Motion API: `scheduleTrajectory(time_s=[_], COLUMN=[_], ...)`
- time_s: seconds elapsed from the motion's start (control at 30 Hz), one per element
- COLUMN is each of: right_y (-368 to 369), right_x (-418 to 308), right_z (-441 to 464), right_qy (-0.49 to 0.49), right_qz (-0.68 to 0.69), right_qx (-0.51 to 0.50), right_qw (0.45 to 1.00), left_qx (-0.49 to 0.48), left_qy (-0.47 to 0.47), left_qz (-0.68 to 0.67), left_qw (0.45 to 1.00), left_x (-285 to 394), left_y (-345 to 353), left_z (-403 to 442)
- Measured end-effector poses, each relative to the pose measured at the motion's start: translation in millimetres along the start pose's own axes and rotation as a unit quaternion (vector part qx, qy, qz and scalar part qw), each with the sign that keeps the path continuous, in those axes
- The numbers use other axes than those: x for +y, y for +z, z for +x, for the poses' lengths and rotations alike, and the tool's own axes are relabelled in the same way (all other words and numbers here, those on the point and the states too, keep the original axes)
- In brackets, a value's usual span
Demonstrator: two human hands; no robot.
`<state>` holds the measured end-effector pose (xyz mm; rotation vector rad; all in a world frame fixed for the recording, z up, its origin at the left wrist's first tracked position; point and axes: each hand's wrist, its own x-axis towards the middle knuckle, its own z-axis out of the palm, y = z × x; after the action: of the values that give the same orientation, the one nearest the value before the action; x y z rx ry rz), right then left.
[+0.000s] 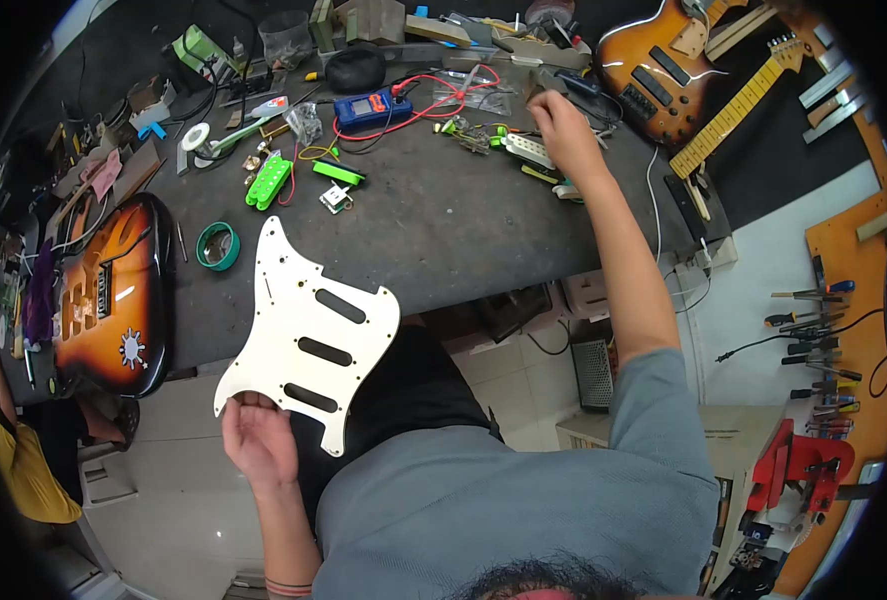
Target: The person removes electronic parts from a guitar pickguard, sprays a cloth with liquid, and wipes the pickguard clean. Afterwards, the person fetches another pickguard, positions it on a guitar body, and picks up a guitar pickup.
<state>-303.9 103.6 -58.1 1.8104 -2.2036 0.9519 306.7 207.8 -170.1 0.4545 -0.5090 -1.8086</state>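
Observation:
My left hand (261,440) holds a cream pickguard (288,330) by its lower left edge, with the fingertips behind it. The pickguard has three long slots and partly overhangs the bench's front edge. Over the right part of the bench, my right hand (566,135) has its fingers closed together at something dark near the fingertips, too small to make out. Just below and left of that hand lie a white pickup (528,150) and green parts. A green pickup (268,183) and a green cover (338,173) lie beyond the pickguard.
A sunburst guitar body (113,300) is at the left, beside a green tape roll (218,246). A blue meter (371,109) with red leads sits further back. Guitars (653,75) occupy the back right. Another person's yellow clothing (38,470) shows at far left.

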Motion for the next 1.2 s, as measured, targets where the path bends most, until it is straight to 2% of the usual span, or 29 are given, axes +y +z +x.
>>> scheduleTrajectory(time_s=[0.1, 0.13, 0.2, 0.3, 0.33, 0.4, 0.43, 0.5, 0.57, 0.63, 0.7, 0.77, 0.83, 0.93, 1.03, 1.2], right_y=[23.1, 30.3, 41.1, 35.2, 32.3, 15.6, 5.7, -14.4, -22.1, -12.9, -11.1, 4.2, 11.2, 23.7, 27.0, 32.6], right_x=[11.8, 14.8, 12.9, 5.9, 3.0, -13.4, -24.8, -62.5, -108.4, -141.8, -179.5, -197.1, -208.6, -209.2, -217.0, -219.7], right_z=[38.6, 51.6, 68.5, 76.9, 76.8, 63.2, 50.3, 16.2, -31.6, -84.0, -129.9, -166.9, -183.6, -190.6, -189.2, -175.3], right_qy=[-0.014, -0.007, 0.006, -0.004, -0.017, -0.075, -0.102, -0.118, -0.045, -0.04, -0.143, -0.214, -0.236, -0.231, -0.229, -0.212], right_qz=[-0.047, -0.048, -0.053, -0.093, -0.124, -0.097, -0.08, -0.029, 0.111, 0.185, 0.183, 0.168, 0.107, 0.022, -0.02, -0.059], right_qx=[-0.015, -0.04, -0.092, -0.066, -0.029, 0.049, 0.085, 0.135, 0.082, -0.028, -0.15, -0.224, -0.266, -0.246, -0.228, -0.208], right_qw=[0.999, 0.998, 0.994, 0.993, 0.992, 0.991, 0.988, 0.983, 0.989, 0.982, 0.961, 0.936, 0.929, 0.941, 0.946, 0.953], left_qx=[0.189, 0.151, 0.159, 0.173, 0.161, 0.145, 0.178, 0.182, 0.129, 0.099, 0.062, 0.019, 0.014, -0.003, -0.033, -0.033], left_qy=[0.019, 0.015, 0.043, 0.06, 0.055, 0.051, 0.087, 0.053, 0.015, -0.036, -0.082, -0.121, -0.107, -0.107, -0.147, -0.132], left_qz=[0.086, 0.12, 0.134, 0.147, 0.157, 0.188, 0.227, 0.193, 0.225, 0.274, 0.264, 0.231, 0.21, 0.259, 0.356, 0.318], left_qw=[0.978, 0.981, 0.977, 0.972, 0.973, 0.97, 0.954, 0.963, 0.966, 0.956, 0.959, 0.965, 0.972, 0.96, 0.922, 0.938], left_x=[-13.4, -12.6, -13.0, -8.6, -3.9, 1.3, -2.4, 1.2, 5.9, 8.8, 8.8, 15.5, 16.6, 20.5, 28.2, 19.2], left_y=[56.0, 42.4, 40.4, 31.2, 34.5, 28.2, 20.5, 52.6, 27.5, 43.7, 53.2, 71.3, 70.7, 68.1, 62.1, 59.6], left_z=[6.5, 5.9, 4.3, 2.8, 1.0, -1.6, 2.1, 12.0, 20.9, 38.1, 50.0, 52.7, 46.2, 31.0, 6.0, -9.6])
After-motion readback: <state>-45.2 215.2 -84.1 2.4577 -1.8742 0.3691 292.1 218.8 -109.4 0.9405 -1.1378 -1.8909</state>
